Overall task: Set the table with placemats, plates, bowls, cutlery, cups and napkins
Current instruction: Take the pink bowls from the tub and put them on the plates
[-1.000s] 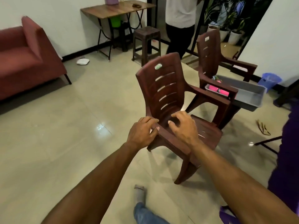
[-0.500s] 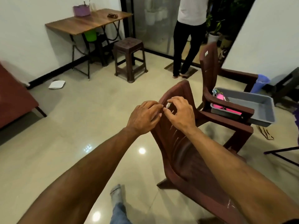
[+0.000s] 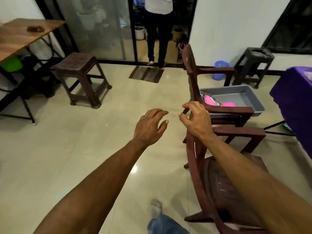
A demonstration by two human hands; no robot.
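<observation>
A: What could go wrong here?

B: The near chair (image 3: 217,183) stands just under the right hand (image 3: 197,120), whose fingers are loosely curled over the top of its back and hold nothing that I can see. Whether the palm touches the back, I cannot tell. If the hand drags or leans there, I'd expect the chair to tip or skid on the glossy floor (image 3: 67,157).

A: And the left hand (image 3: 150,125)?

B: Spread and relaxed in the air over bare floor, empty.

A: Where are the table things?

B: In the grey tub (image 3: 243,98) on the far chair (image 3: 194,73), to the right: something pink and some cutlery-like bits, too small to name. The tub's right end juts past the seat, so a knock from the near chair, which stands close against it, could tip it off.

A: Room to move?

B: Plenty to the left and centre, open tile out to the stool (image 3: 79,76). The right is tight: two chairs, then the purple cloth's (image 3: 297,102) edge. A foot (image 3: 156,208) is close to the near chair's legs, a likely trip.
</observation>
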